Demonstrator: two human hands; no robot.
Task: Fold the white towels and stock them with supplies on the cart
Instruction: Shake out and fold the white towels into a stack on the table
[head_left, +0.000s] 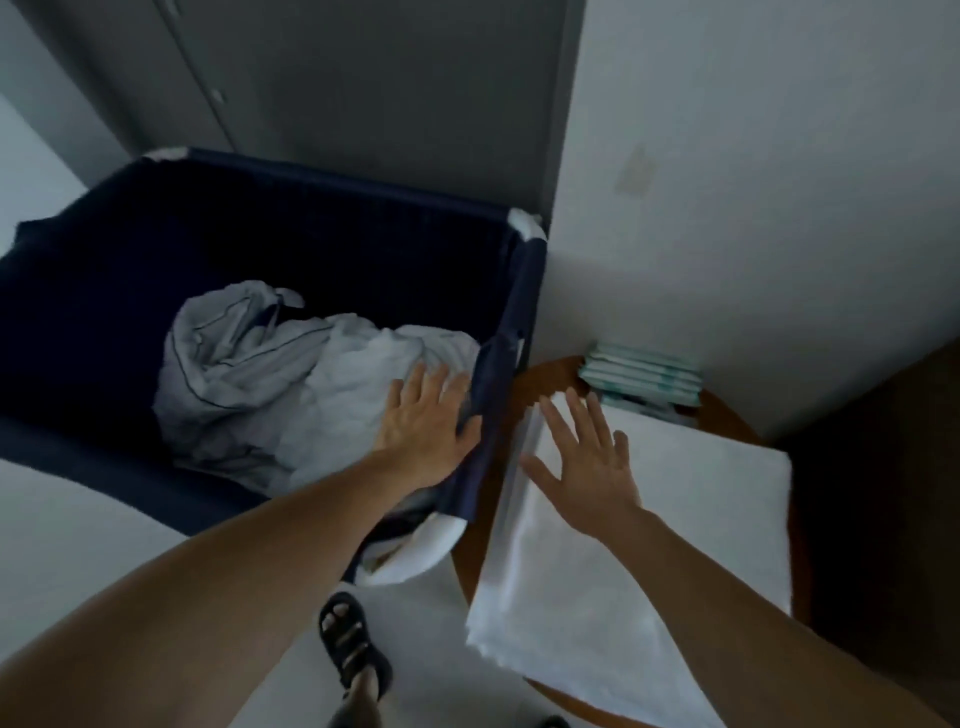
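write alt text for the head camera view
A person's right hand is spread open over a folded white towel on a round wooden table, while the left hand is open over crumpled linen in a dark blue bin.

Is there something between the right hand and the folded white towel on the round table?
Nothing visible. The right hand is spread open directly over the folded white towel; the packets lie beyond, at the far edge of the table.
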